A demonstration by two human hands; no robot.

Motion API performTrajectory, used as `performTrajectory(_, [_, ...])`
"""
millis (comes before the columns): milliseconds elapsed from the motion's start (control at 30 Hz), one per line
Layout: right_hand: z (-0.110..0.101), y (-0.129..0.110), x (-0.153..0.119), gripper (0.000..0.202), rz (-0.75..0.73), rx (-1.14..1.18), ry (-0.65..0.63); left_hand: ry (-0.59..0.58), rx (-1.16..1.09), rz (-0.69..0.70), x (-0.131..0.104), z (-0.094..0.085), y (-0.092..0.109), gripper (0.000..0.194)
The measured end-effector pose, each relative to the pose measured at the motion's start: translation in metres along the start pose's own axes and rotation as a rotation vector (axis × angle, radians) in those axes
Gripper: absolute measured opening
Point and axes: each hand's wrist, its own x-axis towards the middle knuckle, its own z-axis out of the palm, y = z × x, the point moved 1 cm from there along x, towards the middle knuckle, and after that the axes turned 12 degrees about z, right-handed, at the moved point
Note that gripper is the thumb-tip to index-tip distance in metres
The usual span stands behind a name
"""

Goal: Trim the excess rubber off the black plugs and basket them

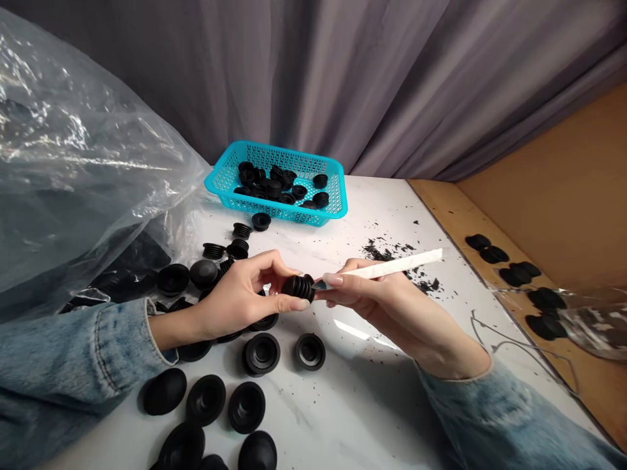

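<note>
Between the thumb and fingers of my left hand (245, 290) is a black ribbed plug (298, 287), tilted on its side. My right hand (372, 290) is closed round a knife with a white-wrapped handle (396, 264). The knife's short metal blade (321, 284) points left and meets the ribbed end of the plug, though the exact contact is hard to see. Wide black plugs, such as one (262, 353) just below my hands and another (310, 352) to its right, lie on the white table (333, 411).
A blue perforated basket (337, 196) holding several plugs stands at the back. A large clear plastic bag (98, 150) with black plugs fills the left. Black shavings (386, 251) are scattered behind my right hand. More plugs (546, 299) and a grey cord (519, 346) are at the right.
</note>
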Motion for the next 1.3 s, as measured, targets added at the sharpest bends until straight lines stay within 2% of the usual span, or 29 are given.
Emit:
performTrajectory(133, [0.0001,0.0001,0.0021,0.012,0.038,0.138,-0.089,-0.009,-0.208,-0.040,0.0021,-0.0012,-0.0027,0.021])
performTrajectory(267, [-0.0006,0.0012,0.0031,0.019,0.103,0.201,-0.107,-0.021,-0.332,-0.060,0.0031,-0.0020,-0.0040,0.018])
performTrajectory(367, [-0.0009,0.0021,0.0029,0.021,0.114,0.206,-0.100,-0.020,-0.346,-0.063,0.0032,-0.0023,-0.0042,0.018])
performTrajectory(600, [-0.0013,0.0026,0.0013,0.010,0.087,0.179,-0.075,0.019,-0.327,-0.076,0.0037,-0.0028,-0.0053,0.023])
performTrajectory(900, [-0.0002,0.0003,-0.0016,0.011,0.028,0.111,-0.065,-0.001,-0.322,-0.097,0.0035,-0.0028,-0.0040,0.023])
performTrajectory(1033, [-0.0005,0.0003,-0.0020,0.015,-0.028,0.042,-0.019,-0.002,-0.312,-0.111,0.0039,-0.0023,-0.0034,0.023])
performTrajectory(1200, [-0.0020,0.0012,-0.0022,0.021,-0.069,-0.073,0.075,0.005,-0.297,-0.063,0.0039,-0.0026,-0.0040,0.033])
performTrajectory(1300, [-0.0013,-0.0009,-0.0056,0.022,-0.119,-0.121,0.093,-0.012,-0.302,-0.066,0.0041,-0.0023,-0.0042,0.029])
